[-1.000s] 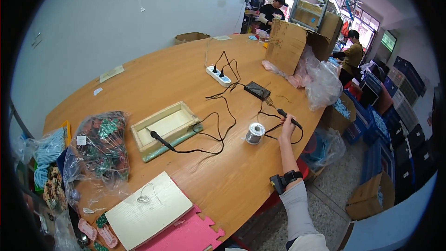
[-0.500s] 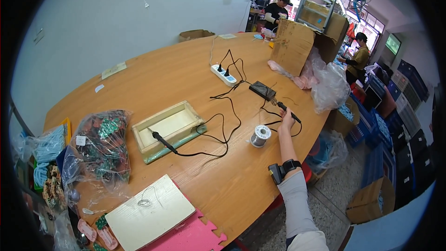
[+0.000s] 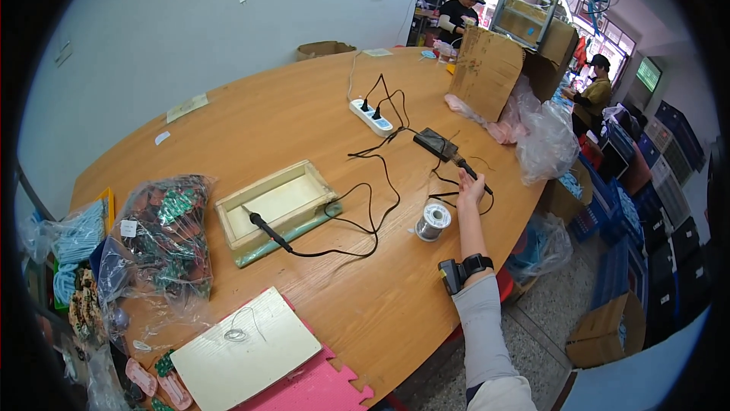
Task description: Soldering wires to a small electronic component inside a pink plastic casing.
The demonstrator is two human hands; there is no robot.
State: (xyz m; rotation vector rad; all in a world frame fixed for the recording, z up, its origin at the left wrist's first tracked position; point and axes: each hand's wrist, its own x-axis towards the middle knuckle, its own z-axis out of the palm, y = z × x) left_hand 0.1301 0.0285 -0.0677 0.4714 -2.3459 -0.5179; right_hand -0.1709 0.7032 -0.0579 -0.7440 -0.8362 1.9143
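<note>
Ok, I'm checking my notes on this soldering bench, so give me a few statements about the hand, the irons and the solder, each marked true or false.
1. The right hand grips a black-handled soldering iron near the table's right edge. True.
2. The solder spool sits inside the wooden tray. False: it stands on the bare table, left of the right forearm.
3. A second soldering iron lies with its handle across the tray's front rim. True.
4. The left hand holds the solder spool. False: no left hand is in view.
5. The white power strip has nothing plugged in. False: black plugs sit in it.
</note>
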